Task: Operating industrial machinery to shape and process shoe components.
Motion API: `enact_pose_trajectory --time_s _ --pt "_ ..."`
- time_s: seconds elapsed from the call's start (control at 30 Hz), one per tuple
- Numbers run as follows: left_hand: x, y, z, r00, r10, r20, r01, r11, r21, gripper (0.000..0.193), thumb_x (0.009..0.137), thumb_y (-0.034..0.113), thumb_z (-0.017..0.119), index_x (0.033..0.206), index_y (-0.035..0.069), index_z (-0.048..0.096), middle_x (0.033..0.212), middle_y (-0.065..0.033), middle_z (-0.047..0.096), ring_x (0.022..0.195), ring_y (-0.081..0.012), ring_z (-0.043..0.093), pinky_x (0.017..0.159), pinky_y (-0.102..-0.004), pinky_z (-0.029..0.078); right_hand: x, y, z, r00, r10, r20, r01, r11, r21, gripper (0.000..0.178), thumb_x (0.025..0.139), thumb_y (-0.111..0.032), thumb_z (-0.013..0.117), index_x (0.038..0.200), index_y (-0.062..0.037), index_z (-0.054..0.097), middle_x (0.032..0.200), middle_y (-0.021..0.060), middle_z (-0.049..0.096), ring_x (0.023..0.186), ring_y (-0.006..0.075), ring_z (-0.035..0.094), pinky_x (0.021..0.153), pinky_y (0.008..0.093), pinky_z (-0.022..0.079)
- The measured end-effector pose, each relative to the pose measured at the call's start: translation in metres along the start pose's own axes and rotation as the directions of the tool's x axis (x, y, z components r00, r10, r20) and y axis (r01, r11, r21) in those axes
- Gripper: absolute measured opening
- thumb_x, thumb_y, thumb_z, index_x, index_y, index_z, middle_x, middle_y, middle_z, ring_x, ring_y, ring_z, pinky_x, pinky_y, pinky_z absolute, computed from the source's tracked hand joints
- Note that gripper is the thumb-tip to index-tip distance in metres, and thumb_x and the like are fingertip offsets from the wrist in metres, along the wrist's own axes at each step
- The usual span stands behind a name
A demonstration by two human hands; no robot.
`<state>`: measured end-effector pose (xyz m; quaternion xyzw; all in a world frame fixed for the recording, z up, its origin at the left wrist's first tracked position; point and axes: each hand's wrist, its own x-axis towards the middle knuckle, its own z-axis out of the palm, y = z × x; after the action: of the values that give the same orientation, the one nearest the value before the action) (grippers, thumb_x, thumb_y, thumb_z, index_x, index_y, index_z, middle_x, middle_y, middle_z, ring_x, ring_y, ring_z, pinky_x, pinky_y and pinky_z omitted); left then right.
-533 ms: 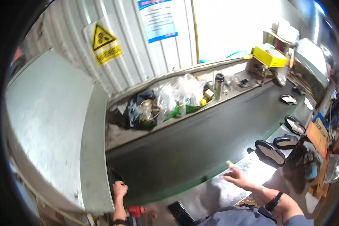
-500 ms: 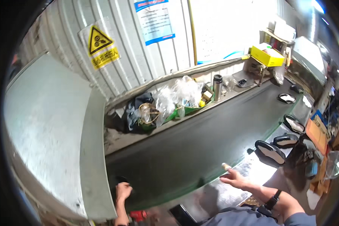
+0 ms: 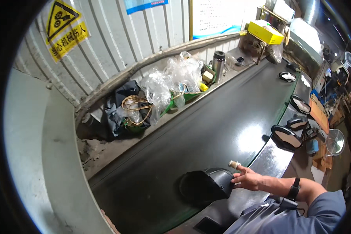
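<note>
The right hand (image 3: 249, 180) rested its fingertips against the right edge of a black shoe piece (image 3: 205, 185), fingers loosely spread rather than clasped around it. That piece lay on the dark conveyor belt (image 3: 206, 128), near its near edge. Only a sliver of the left hand (image 3: 107, 219) showed at the lower left, so I could not tell its fingers' state.

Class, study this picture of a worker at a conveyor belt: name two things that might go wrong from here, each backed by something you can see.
1. The right hand touches a black shoe upper lying on the black belt. If the belt runs, the bandaged fingertip might get dragged or pinched.
2. More shoe pieces sit along the belt's near edge; a bump from the arm might knock one off.
The left hand is barely visible at the lower edge.
</note>
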<state>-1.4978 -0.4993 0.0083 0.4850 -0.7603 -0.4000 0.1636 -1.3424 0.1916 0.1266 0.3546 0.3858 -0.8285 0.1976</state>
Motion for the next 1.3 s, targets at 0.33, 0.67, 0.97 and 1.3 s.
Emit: enact_pose_trajectory --time_s 0.33,0.67,0.97,1.3 --pt "-0.025 -0.037 0.007 0.933 0.292 -0.21 -0.145 0.84 0.523 0.071 0.075 0.026 0.08 0.14 0.011 0.054 0.133 -0.026 0.053 0.126 -0.0442 0.048 0.11 -0.0527 0.034 -0.056 -0.016 -0.022 0.96 0.094 0.265 -0.122 0.988 0.091 0.061 0.098 -0.016 0.067 0.151 -0.0316 0.04 0.146 0.0032 0.044 0.138 0.0267 0.042 0.111 0.0725 0.029" --pt "-0.402 0.095 -0.031 0.199 0.954 0.225 -0.974 0.217 -0.061 0.038 0.062 0.002 0.068 0.1 0.005 0.067 0.132 -0.0179 0.052 0.127 -0.0416 0.045 0.107 -0.0527 0.038 -0.123 0.004 -0.165 1.0 0.007 -0.029 -0.001 0.979 0.206 0.044 0.105 -0.039 0.045 0.138 -0.0112 0.053 0.128 0.0096 0.062 0.122 0.0275 0.054 0.108 0.0605 0.037" --pt "-0.66 0.027 -0.019 -0.314 0.901 0.299 -0.877 -0.155 -0.454 0.035 0.064 0.016 0.074 0.099 0.022 0.072 0.124 -0.012 0.052 0.12 -0.031 0.046 0.104 -0.0524 0.035 -0.131 -0.005 -0.218 0.991 -0.104 0.08 0.043 0.831 0.554 0.038 0.103 -0.035 0.051 0.122 -0.0036 0.061 0.107 0.0122 0.065 0.107 0.0307 0.062 0.099 0.058 0.048" --pt "-0.714 0.117 -0.02 0.096 0.96 0.265 -0.832 0.223 -0.508 0.026 0.076 0.02 0.083 0.069 0.012 0.059 0.082 -0.004 0.059 0.083 -0.0263 0.057 0.082 -0.0432 0.041 -0.177 -0.023 -0.201 0.975 -0.215 0.048 0.188 0.926 0.327 0.028 0.098 -0.035 0.062 0.109 -0.0096 0.064 0.084 0.0027 0.064 0.079 0.0211 0.06 0.074 0.033 0.047"
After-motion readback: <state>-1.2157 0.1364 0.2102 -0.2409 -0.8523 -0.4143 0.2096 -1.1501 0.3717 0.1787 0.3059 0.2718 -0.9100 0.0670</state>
